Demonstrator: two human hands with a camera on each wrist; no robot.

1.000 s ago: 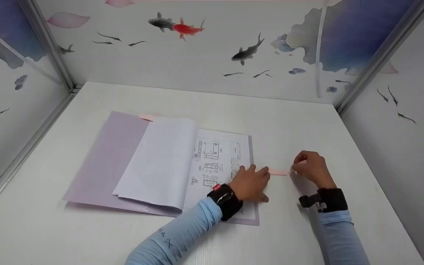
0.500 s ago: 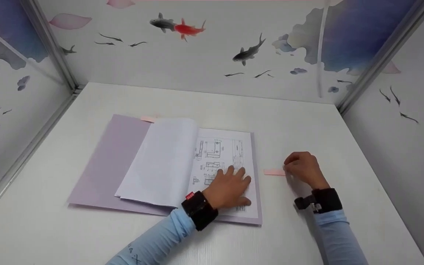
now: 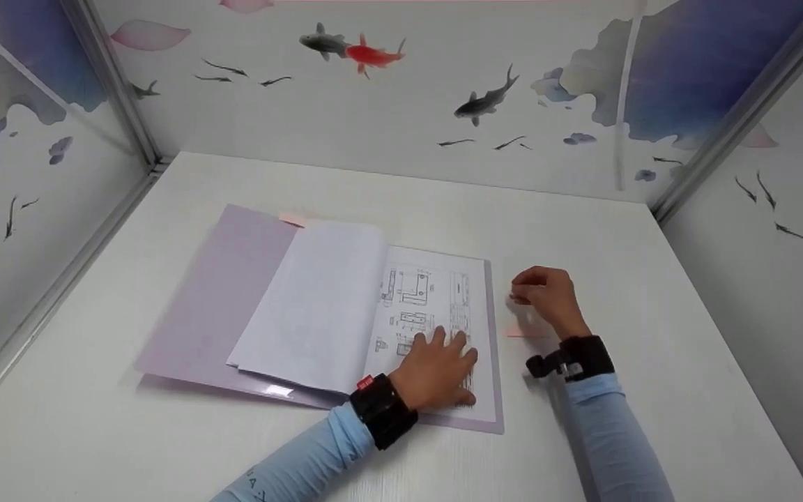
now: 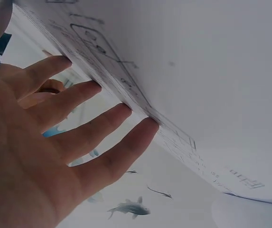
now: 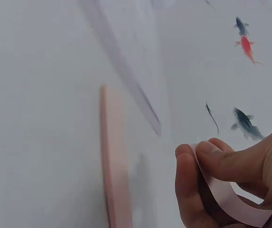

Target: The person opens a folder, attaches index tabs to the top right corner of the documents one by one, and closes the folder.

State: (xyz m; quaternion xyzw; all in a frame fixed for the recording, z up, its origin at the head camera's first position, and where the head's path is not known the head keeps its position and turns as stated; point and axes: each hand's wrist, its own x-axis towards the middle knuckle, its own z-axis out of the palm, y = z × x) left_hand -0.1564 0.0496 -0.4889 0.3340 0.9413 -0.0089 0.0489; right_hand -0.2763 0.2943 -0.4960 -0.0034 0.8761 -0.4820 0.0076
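My left hand [image 3: 436, 369] lies spread over the right-hand page [image 3: 475, 307] of an open lilac folder [image 3: 199, 307], a page printed with line drawings. In the left wrist view its fingertips [image 4: 147, 124] press on the paper. Between thumb and fingers, my right hand [image 3: 548, 293] pinches a curved pale pink sticky note [image 5: 228, 199], raised just right of the folder's edge. Below that hand a pink sticky-note pad [image 5: 112, 161] lies on the table, partly seen in the head view. Turned-over white sheets [image 3: 318, 300] cover part of the folder's left half.
Another pink sticky note [image 3: 292, 219] sticks out at the top of the turned sheets. The white table [image 3: 569, 453] is enclosed by panels printed with fish, with a back wall [image 3: 387, 118] behind the folder.
My left hand has drawn back from the pink pad onto the page. The right hand has lifted off the pad and moved left toward the folder with a sticky note.
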